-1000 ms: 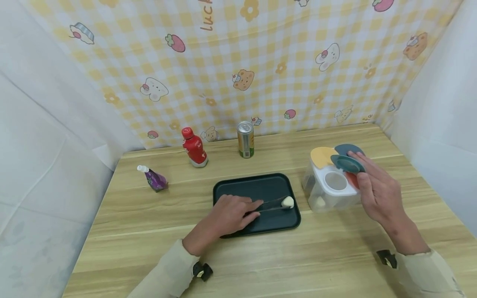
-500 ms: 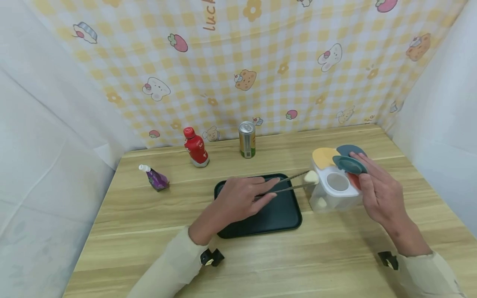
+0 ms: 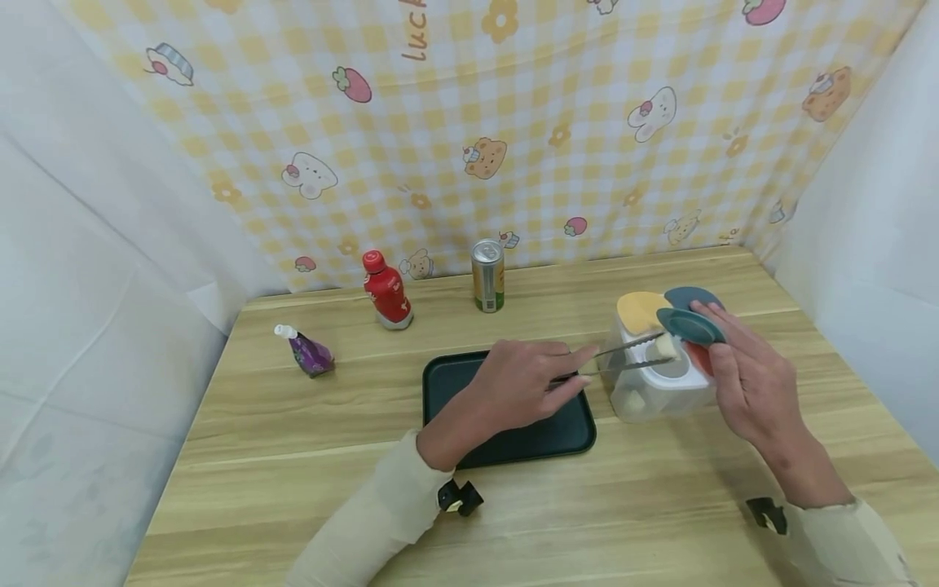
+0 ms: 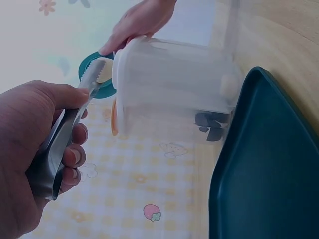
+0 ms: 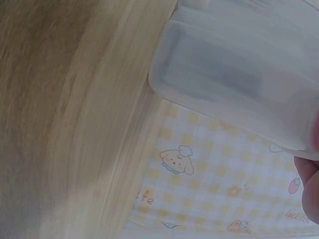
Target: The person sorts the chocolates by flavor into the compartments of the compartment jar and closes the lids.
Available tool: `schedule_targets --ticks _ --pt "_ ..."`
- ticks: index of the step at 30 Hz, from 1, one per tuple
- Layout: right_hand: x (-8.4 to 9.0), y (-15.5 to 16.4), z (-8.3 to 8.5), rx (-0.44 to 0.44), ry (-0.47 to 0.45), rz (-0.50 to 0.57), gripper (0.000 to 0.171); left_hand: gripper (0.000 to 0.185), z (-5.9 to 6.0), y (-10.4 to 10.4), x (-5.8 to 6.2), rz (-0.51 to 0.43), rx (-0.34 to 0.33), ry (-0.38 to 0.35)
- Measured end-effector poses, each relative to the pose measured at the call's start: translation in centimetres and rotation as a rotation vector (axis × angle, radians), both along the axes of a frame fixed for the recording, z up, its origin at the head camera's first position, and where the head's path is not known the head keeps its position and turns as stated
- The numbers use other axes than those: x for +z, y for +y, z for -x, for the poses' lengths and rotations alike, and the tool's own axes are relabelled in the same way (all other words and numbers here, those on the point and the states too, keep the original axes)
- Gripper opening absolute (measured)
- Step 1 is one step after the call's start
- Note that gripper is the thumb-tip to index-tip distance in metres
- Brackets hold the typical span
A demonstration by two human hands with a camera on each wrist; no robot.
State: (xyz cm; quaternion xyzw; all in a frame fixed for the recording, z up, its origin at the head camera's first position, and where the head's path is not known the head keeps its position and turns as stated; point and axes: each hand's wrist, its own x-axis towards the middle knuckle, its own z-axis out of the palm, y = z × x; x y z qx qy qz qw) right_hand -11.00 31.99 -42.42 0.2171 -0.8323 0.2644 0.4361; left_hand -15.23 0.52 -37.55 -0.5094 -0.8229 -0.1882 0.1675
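My left hand (image 3: 524,387) grips metal tongs (image 4: 62,149), their serrated ends clamped on a small whitish piece (image 3: 666,347). This piece is over the round opening of a clear lidded container (image 3: 663,401). A dark green flap lid (image 3: 688,326) stands raised behind that opening. My right hand (image 3: 759,387) holds the flap up, thumb at its near edge and fingers reaching past it over the blue lid (image 3: 685,296). Inside the container, another whitish piece (image 3: 634,400) lies low on the left, and dark pieces (image 4: 212,124) show in the left wrist view.
A dark green tray (image 3: 543,436) lies left of the container, partly under my left arm. Behind it stand a can (image 3: 487,277) and a red bottle (image 3: 389,293), with a purple pouch (image 3: 310,355) farther left. A patterned cloth (image 3: 440,122) hangs at the back.
My left hand has moved up and right, carrying the whitish piece in the tongs from the tray to above the container's opening. The right hand has stayed at the raised flap.
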Motion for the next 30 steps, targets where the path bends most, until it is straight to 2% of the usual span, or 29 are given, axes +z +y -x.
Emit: schedule_targets --ticks 6,15,25,30 --pt "-0.03 -0.01 -0.03 -0.003 -0.006 0.001 0.055 0.037 -0.04 0.24 -0.28 0.014 0.002 -0.019" --pt "-0.08 -0.08 -0.08 0.004 0.012 0.007 0.056 0.038 -0.12 0.27 -0.58 0.000 -0.001 0.001" --pt "0.01 -0.18 -0.01 0.002 0.021 0.006 0.057 0.039 -0.05 0.23 -0.70 0.001 -0.003 -0.009" --pt "0.21 -0.39 -0.01 -0.002 0.020 0.012 0.057 0.039 0.08 0.10 -0.94 0.005 -0.002 0.015"
